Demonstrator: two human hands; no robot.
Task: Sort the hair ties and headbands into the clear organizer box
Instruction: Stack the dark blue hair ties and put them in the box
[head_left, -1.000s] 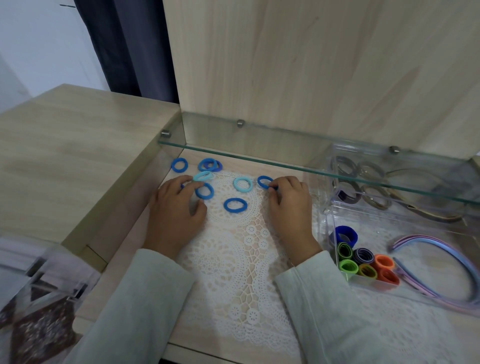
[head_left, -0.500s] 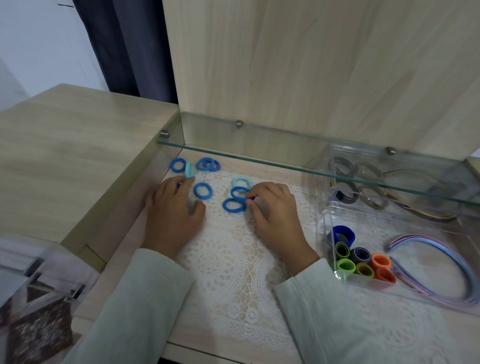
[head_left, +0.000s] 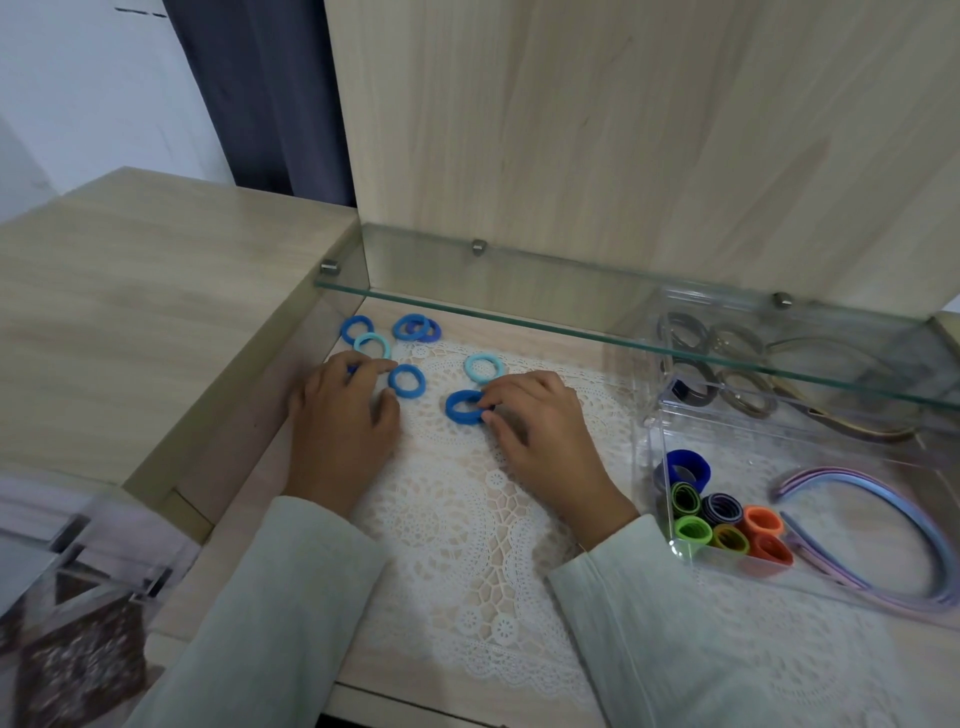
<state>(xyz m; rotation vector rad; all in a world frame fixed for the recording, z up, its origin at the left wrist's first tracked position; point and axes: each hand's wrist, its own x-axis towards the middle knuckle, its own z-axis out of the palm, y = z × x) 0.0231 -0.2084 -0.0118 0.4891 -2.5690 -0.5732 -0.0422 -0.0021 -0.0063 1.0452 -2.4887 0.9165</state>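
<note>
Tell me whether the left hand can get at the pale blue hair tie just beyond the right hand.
Probably yes. The pale blue hair tie lies uncovered on the lace mat; between it and the left hand is only one flat blue tie.

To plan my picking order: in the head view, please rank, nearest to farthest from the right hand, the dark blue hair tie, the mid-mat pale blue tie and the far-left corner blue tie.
1. Dark blue hair tie: touching the right hand at its fingers.
2. Pale blue tie: just behind those fingers.
3. Corner blue tie: far left, under the glass shelf.
</note>
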